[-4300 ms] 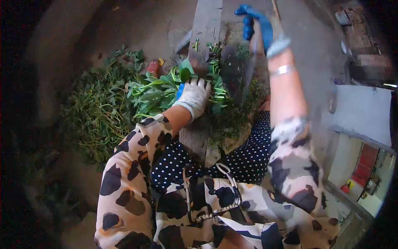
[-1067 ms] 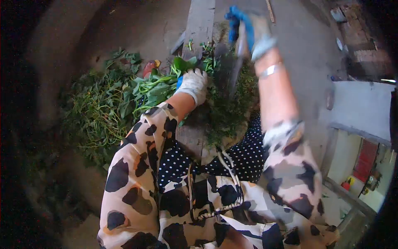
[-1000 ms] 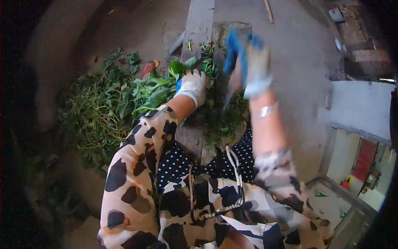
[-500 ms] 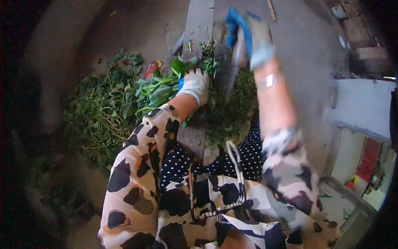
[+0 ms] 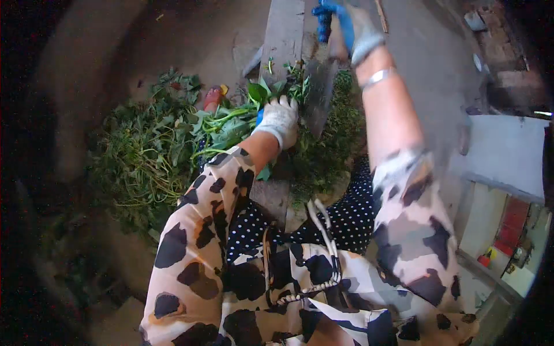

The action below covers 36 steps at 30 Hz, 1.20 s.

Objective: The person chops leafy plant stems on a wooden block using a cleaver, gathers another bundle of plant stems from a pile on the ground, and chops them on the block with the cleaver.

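Polka-dot trousers (image 5: 245, 230) astride the wooden board (image 5: 270, 193), chopped greens (image 5: 326, 155) right of it, gloved left hand (image 5: 280, 123) clasps leafy stems (image 5: 228, 124) across it, vine pile (image 5: 144, 150) to its left, gloved right hand (image 5: 349, 29) grips a knife (image 5: 320, 104) beside its far part.

The site is appearing to be a household yard or shed; which of the two is remaining unclear. A dull, bare floor (image 5: 190, 32) is bearing a heap of leafy stems (image 5: 144, 150). Chopped greens (image 5: 340, 124) are lying beside a rough plank counter (image 5: 281, 37). At right, a pale panel (image 5: 505, 153) is adjoining a brighter recess showing a red panel (image 5: 512, 225).
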Tool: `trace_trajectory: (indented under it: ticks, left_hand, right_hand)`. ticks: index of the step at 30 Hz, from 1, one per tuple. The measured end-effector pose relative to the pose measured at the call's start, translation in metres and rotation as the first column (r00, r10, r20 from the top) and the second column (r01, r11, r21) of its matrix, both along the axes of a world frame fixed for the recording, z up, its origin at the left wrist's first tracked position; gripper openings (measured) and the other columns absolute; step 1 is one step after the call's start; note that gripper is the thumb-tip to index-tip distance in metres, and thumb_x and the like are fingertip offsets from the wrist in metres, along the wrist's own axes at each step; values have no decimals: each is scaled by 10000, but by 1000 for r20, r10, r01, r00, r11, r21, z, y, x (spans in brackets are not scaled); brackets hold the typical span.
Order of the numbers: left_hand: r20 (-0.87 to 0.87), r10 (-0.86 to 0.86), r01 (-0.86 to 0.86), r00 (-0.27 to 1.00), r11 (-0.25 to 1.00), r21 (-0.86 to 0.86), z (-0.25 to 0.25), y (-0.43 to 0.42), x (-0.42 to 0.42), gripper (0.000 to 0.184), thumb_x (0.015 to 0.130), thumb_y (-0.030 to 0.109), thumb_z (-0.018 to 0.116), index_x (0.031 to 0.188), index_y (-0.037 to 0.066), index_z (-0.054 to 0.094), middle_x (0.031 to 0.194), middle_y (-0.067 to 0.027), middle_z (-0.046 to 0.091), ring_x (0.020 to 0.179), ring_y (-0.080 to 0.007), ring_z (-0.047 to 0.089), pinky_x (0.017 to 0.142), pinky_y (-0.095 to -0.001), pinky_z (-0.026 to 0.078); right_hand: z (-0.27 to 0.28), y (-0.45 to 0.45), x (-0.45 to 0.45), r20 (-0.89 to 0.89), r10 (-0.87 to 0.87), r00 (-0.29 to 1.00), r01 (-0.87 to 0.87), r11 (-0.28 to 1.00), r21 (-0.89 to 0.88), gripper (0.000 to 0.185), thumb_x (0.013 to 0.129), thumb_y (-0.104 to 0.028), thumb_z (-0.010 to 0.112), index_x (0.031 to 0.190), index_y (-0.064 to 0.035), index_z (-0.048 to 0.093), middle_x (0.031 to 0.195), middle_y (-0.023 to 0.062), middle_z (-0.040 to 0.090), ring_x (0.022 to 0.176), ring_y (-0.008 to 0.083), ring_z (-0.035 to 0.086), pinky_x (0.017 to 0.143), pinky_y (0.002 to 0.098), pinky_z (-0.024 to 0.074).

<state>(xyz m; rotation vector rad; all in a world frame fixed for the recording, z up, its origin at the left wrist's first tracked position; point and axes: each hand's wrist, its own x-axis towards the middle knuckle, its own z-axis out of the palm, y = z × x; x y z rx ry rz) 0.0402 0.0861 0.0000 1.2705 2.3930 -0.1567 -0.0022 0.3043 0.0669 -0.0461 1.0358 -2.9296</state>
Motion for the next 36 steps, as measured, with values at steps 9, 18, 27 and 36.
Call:
trace_trajectory:
  ticks: [9,18,27,36]
  left_hand:
    - [-146,-184,154,972,969,-191,-1,-27,-7,951,638,291,625,1362,-73,128,1404,-282,173,1298,-427,190,1051,-524,143]
    - [-140,-69,76,988,996,48,-27,-42,9,586,664,200,602,1172,-19,409,1128,-176,462,1059,-326,455,887,-419,376]
    - [-75,-117,112,990,991,-69,-5,-21,-1,647,675,194,631,1241,6,381,1143,-174,466,1020,-300,511,815,-383,457]
    - [-118,-69,78,991,994,73,-29,-37,21,520,734,227,571,1199,30,448,1154,-188,449,1100,-351,411,903,-453,347]
  right_hand:
    - [20,-89,79,22,-654,757,501,602,622,190,826,-181,594,889,-1,589,717,92,602,493,161,534,404,289,431]
    - [-39,-138,134,-145,-652,744,498,397,771,74,838,-106,579,870,-39,577,630,13,560,490,93,514,422,234,421]
    - [23,-37,26,-102,-510,854,274,274,922,240,846,-275,551,782,-55,624,569,28,527,484,123,497,450,303,402]
    - [2,-97,105,138,-706,694,506,615,605,219,802,-276,638,822,-59,618,626,35,553,418,131,477,365,268,383]
